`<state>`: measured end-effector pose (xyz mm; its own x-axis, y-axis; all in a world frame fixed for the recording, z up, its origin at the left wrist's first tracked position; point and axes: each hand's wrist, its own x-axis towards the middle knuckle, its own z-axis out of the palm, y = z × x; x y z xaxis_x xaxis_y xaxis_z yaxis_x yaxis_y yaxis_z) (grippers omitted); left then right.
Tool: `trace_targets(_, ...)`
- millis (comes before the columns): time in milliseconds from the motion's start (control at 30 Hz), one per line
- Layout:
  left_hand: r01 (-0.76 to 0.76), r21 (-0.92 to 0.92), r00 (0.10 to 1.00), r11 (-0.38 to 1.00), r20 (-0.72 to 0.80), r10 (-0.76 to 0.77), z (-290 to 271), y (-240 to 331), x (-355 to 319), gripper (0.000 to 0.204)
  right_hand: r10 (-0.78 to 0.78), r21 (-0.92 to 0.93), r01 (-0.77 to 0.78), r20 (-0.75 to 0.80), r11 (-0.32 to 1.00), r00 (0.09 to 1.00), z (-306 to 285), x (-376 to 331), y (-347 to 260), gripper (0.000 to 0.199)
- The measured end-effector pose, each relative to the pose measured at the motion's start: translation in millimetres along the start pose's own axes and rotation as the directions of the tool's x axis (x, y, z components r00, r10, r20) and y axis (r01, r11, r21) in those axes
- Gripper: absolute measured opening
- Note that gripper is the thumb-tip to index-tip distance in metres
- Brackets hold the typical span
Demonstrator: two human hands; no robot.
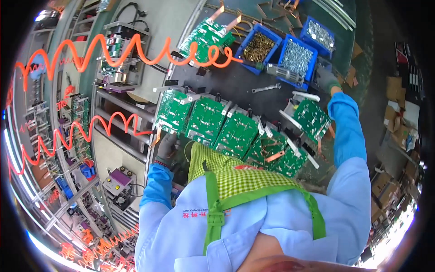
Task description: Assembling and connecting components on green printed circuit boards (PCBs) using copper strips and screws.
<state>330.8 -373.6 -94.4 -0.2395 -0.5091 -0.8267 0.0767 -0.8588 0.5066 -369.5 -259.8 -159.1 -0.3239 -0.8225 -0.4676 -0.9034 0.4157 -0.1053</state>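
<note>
My left hand, in a grey glove, is closed at the near edge of the leftmost green circuit board. A bent copper strip is beside its fingers; whether they grip the strip or the board is unclear. More green boards with metal brackets stretch rightward in a row. My right hand, also gloved, reaches far right to a dark container beside the blue bins, its fingertips hidden. Left of it, a pneumatic screwdriver on an orange coiled hose lies across a blue bin of silver screws.
A wrench lies on the dark bench behind the boards. Brass-coloured parts fill another blue bin; a third bin holds silver parts. Another board sits at the far left. Orange coiled hoses cross from the left. Cardboard boxes stand right.
</note>
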Motion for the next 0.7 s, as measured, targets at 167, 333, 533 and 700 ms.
trace_targets(167, -0.021, 0.005, 1.000, 1.000, -0.002, 0.021, 9, 0, -5, 0.016, -0.085, 0.105, 0.094, -0.081, 0.990, 0.993, -50, -9, -20, 0.026)
trace_targets(333, -0.049, 0.007, 0.999, 0.999, 0.009, 0.049, 3, -4, 0, 0.014, -0.196, 0.401, 0.208, -0.071, 0.892, 0.978, -50, 20, -36, 0.024)
trace_targets(533, -0.080, 0.082, 0.997, 0.993, 0.014, 0.079, -10, -11, 7, 0.018, -0.202, 0.103, 0.209, -0.071, 0.973, 0.977, -19, 39, -83, 0.036)
trace_targets(700, -0.088, 0.088, 0.994, 0.992, 0.075, 0.082, -11, -10, 7, 0.014, -0.117, -0.012, 0.118, 0.042, 0.993, 0.992, -31, 42, -108, 0.046)
